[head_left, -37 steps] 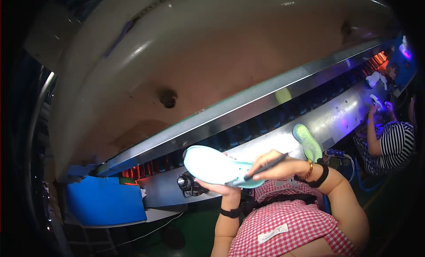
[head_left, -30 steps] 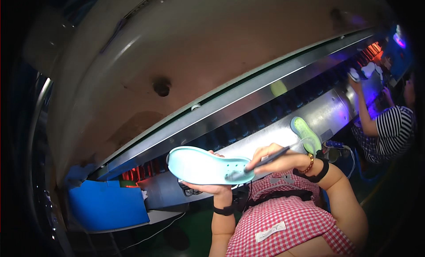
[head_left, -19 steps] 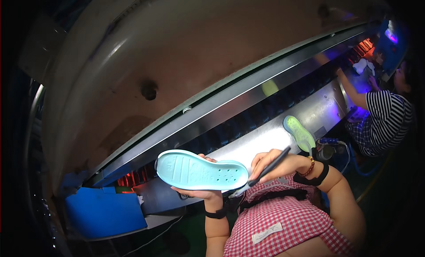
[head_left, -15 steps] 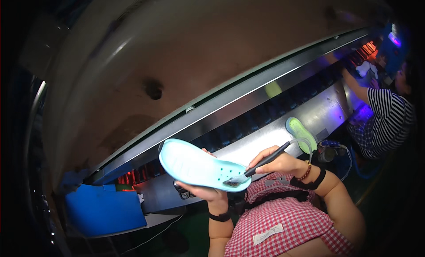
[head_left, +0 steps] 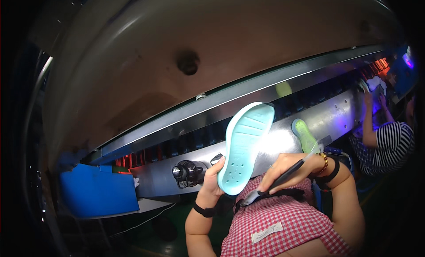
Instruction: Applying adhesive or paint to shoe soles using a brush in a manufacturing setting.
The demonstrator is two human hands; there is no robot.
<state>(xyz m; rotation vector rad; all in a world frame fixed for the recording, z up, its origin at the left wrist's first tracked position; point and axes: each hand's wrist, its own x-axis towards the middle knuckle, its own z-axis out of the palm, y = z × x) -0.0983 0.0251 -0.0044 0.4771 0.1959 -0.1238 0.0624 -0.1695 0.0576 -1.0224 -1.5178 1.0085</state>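
Observation:
My left hand (head_left: pixel 213 179) grips the edge of a light-blue shoe sole (head_left: pixel 245 144), held tilted above the metal bench. The grooved, cup-like inside faces me, and small holes dot its lower end. My right hand (head_left: pixel 290 170) is closed around a brush (head_left: pixel 287 173) with a black handle. Its pale bristles point down to the left, apart from the sole and in front of my checked apron (head_left: pixel 279 217). A translucent tube seems to run from the handle's back end. Beyond my right hand, a yellow-green sole (head_left: pixel 304 135) lies on the bench.
A dark bottle (head_left: pixel 188 173) stands on the metal bench (head_left: pixel 159 179) to the left, near a blue box (head_left: pixel 99 190). Behind runs a conveyor channel with a metal rail (head_left: pixel 239 89) and red glow at both ends. At right, a co-worker in a striped shirt (head_left: pixel 395 146) handles something pale.
The light-blue sole has swung from lying slantwise to nearly upright, shifting right. My right hand has drawn the brush off the sole and lowered its tip. The dark bottle has come into view.

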